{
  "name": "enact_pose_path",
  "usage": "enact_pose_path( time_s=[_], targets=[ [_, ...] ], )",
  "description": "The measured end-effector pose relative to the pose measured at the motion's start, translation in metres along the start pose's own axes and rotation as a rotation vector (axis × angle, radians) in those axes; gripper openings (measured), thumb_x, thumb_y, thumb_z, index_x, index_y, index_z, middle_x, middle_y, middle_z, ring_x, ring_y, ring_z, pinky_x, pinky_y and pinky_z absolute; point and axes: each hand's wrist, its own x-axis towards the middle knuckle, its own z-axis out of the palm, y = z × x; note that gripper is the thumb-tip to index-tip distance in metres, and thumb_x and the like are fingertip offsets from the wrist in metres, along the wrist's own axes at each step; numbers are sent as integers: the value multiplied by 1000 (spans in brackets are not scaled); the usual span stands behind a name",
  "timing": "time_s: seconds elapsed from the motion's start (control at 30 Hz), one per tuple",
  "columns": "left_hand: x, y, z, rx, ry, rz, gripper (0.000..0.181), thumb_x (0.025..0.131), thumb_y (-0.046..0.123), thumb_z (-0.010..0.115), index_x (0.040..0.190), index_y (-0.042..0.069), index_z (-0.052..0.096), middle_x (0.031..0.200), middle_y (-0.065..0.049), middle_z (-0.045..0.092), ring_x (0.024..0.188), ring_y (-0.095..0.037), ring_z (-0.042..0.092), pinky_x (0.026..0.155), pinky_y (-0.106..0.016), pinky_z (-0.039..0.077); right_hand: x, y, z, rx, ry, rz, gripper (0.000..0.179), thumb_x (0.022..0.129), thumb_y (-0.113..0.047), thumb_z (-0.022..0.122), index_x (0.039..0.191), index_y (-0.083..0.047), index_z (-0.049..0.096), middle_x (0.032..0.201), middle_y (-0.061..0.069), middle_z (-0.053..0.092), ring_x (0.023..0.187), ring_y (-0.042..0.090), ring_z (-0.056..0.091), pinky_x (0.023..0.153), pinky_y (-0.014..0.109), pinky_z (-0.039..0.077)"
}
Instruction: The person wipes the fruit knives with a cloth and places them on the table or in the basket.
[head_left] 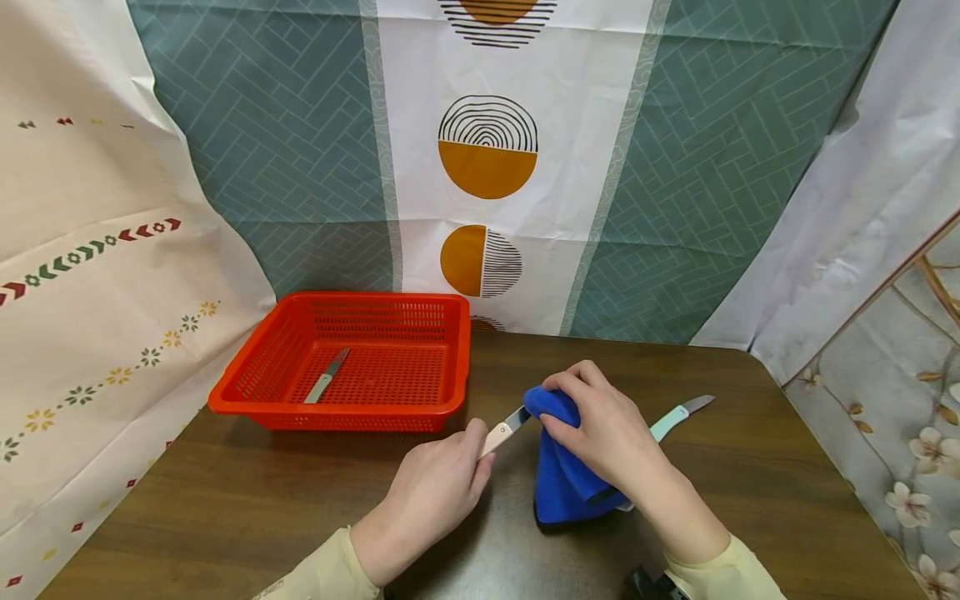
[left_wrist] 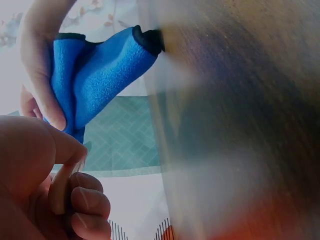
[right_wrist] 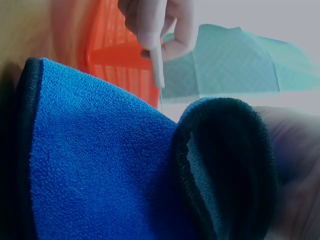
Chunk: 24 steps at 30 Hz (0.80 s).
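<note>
In the head view my left hand (head_left: 435,492) grips the cream handle of a small paring knife (head_left: 498,435), its blade pointing up and to the right. The blade's tip end is hidden in a blue cloth (head_left: 562,483) with dark edging. My right hand (head_left: 603,425) pinches the folded top of this cloth at the blade, while the rest hangs down. In the left wrist view, the left fingers (left_wrist: 87,200) curl round the knife handle. The right wrist view has the cloth (right_wrist: 100,150) filling the foreground, with the knife handle (right_wrist: 157,67) behind it.
A red plastic basket (head_left: 337,421) stands at the back left, holding a knife with a pale green handle (head_left: 321,387). Right of the cloth, a mint-handled knife (head_left: 670,422) lies on the brown wooden table (head_left: 750,500). Patterned fabric (head_left: 300,125) hangs behind.
</note>
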Motion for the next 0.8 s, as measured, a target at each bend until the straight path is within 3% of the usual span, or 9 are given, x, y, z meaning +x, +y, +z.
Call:
enact_pose_path(
  time_s=[0.3,0.8],
  targets=[
    [-1,0,2,-3,-17,-6,33,97,21,82,97,13,50,62,6,46,45,-11,44,41,-29,31,-5,-12,8,-13,-46,-96,35,93,-21,90,124,-20,77,120,1,63,95,23,69,85,48,59],
    [-3,0,4,-2,-42,1,32,99,23,81,100,12,51,62,6,49,45,-10,44,41,-29,30,-7,-15,14,-11,-68,-163,35,91,-20,92,122,-20,77,116,-2,61,87,17,65,79,41,58]
  ],
)
